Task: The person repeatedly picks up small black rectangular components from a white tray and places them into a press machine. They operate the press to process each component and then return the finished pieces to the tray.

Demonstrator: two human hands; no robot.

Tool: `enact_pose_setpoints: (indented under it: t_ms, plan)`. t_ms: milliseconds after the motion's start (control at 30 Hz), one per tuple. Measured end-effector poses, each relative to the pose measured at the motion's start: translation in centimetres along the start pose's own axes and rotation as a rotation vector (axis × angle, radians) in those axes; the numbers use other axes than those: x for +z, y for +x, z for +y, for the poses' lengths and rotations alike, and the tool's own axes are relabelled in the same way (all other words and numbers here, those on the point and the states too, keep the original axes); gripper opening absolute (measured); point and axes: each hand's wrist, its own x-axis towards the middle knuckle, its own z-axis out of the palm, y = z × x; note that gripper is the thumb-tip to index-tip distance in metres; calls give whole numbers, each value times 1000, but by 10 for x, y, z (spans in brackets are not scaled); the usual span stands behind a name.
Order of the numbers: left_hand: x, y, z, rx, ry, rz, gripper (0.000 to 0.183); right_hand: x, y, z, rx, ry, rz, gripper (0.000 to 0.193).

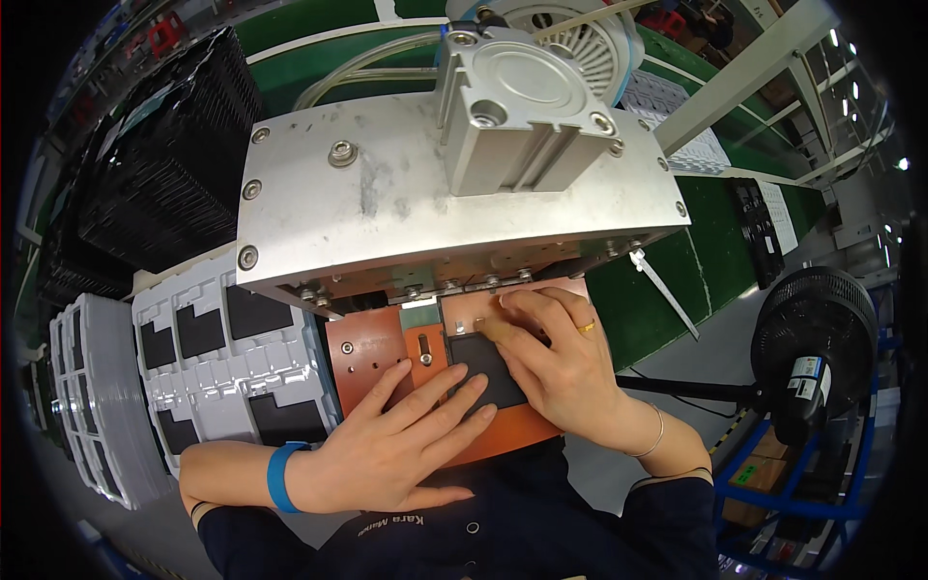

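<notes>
A flat dark grey piece (485,371) lies in an orange-brown fixture plate (363,340) under a metal press housing (387,184). My left hand (411,430) is open, its fingers spread, with the fingertips resting on the grey piece's left part and the fixture's edge. My right hand (561,358) bends over the far right part of the piece. Its thumb and index finger are pinched together at the far edge of the piece; what they grip, if anything, is too small to make out.
A silver pneumatic cylinder (522,106) tops the press. White trays (232,358) with dark flat pieces stand at left, below black stacked trays (164,155). A black fan (812,338) is at right. A white cable tie (667,295) juts out beside the press over the green table (628,319).
</notes>
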Motion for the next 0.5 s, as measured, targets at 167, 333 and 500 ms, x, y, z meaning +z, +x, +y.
enact_pose_setpoints:
  t_ms: [167,333,500]
  plan:
    - [-2,-1,-1,-20,-57,4,76,-13,-12,7,-27,157,12,40]
    - [-4,-2,-3,-56,-114,24,79,-19,-20,12,-37,273,-151,40]
    - [-8,11,-22,-91,-79,50,82,-13,-3,24,-59,303,-130,35]
